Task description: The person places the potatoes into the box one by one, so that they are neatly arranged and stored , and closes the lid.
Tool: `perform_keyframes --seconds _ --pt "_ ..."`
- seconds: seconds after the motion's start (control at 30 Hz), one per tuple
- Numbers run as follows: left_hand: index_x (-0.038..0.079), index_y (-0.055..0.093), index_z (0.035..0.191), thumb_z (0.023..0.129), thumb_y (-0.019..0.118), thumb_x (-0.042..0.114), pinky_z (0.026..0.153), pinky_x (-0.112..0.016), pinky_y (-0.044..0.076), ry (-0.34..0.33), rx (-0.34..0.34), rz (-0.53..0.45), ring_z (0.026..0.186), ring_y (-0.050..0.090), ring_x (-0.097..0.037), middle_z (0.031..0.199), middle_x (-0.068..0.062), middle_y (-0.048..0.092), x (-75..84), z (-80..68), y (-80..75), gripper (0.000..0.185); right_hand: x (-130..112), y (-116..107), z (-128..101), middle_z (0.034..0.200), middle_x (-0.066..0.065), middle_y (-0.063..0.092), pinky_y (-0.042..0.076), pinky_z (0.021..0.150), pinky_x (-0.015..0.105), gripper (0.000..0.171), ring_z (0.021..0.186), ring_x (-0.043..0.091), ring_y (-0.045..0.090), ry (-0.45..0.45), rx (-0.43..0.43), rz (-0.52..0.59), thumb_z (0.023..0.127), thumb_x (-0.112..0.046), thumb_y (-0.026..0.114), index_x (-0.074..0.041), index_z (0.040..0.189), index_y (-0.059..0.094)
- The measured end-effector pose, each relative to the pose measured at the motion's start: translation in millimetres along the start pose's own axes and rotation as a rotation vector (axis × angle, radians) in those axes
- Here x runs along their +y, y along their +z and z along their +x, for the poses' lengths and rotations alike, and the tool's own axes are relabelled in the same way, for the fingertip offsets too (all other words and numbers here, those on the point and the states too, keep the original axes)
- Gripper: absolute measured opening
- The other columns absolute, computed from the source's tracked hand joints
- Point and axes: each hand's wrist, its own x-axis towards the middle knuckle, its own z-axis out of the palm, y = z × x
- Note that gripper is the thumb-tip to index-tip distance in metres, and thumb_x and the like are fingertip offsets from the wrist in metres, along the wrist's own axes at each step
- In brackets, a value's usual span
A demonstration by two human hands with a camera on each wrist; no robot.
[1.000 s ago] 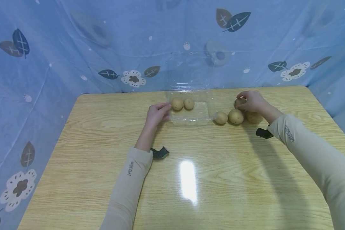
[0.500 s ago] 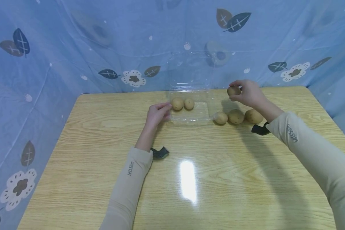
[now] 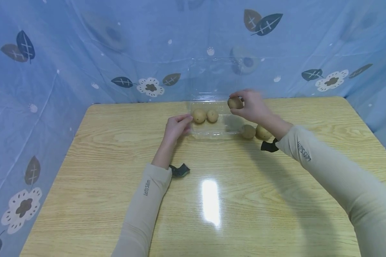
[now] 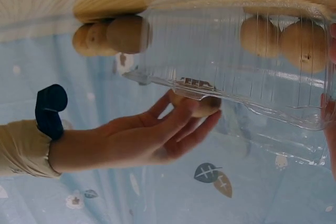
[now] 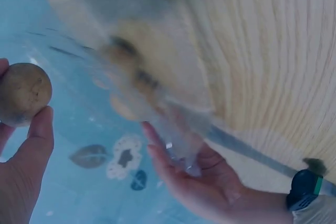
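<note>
A potato (image 3: 235, 103) is being pinched in the right hand (image 3: 252, 106) above the clear container (image 3: 216, 132), steadied by the left hand's (image 3: 175, 127) relaxed fingers; it is best being lowered gently beside the two inside.

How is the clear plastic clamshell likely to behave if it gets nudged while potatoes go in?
The clear clamshell looks thin and probably light, so it would likely slide on the glossy table. That may be why the left hand rests against its side. Its walls would probably flex, and the raised lid might wobble.
</note>
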Motion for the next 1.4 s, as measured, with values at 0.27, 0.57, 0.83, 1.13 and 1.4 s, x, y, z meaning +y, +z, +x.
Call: perform_keyframes --seconds 0.27,0.57,0.83,1.13,1.4 --pt "0.011 0.062 0.117 0.087 0.061 0.027 0.071 -0.023 0.056 0.002 -0.001 -0.001 0.093 0.061 -0.017 0.112 -0.008 0.061 0.0 -0.1 -0.6 0.034 -6 29 8 0.11 0.027 0.055 0.051 0.079 0.047 0.046 0.095 0.04 0.055 0.0 -0.089 -0.102 0.071 -0.007 0.071 0.003 0.113 0.057" --pt "0.011 0.063 0.116 0.086 0.062 0.025 0.063 -0.016 0.055 0.004 -0.004 -0.001 0.084 0.059 -0.012 0.111 -0.008 0.062 1.6 1.1 -0.3 0.033 -6 41 8 0.105 0.025 0.053 0.051 0.08 0.049 0.043 0.092 0.04 0.057 0.007 -0.102 -0.159 0.073 -0.008 0.069 0.003 0.113 0.057" --pt "0.012 0.063 0.116 0.087 0.062 0.025 0.07 -0.022 0.056 -0.012 -0.003 -0.002 0.084 0.06 -0.014 0.111 -0.008 0.062 1.9 1.1 -0.7 0.032 -5 51 10 0.107 0.025 0.05 0.052 0.081 0.047 0.043 0.091 0.038 0.056 -0.002 -0.116 -0.168 0.072 -0.004 0.069 0.004 0.113 0.056" --pt "0.011 0.062 0.116 0.087 0.062 0.024 0.074 -0.025 0.056 -0.008 -0.006 -0.007 0.083 0.059 -0.012 0.111 -0.008 0.062 1.8 -0.1 0.6 0.032 -1 50 7 0.113 0.022 0.052 0.047 0.088 0.05 0.033 0.1 0.039 0.053 0.043 -0.052 -0.046 0.077 -0.007 0.065 0.001 0.108 0.057" --pt "0.011 0.063 0.116 0.086 0.062 0.025 0.069 -0.021 0.056 -0.006 0.0 -0.014 0.088 0.06 -0.014 0.112 -0.008 0.062 1.8 -0.6 -0.6 0.032 1 25 -2 0.121 0.023 0.053 0.048 0.088 0.047 0.031 0.108 0.038 0.049 0.058 -0.016 0.1 0.082 -0.01 0.06 0.004 0.109 0.058"
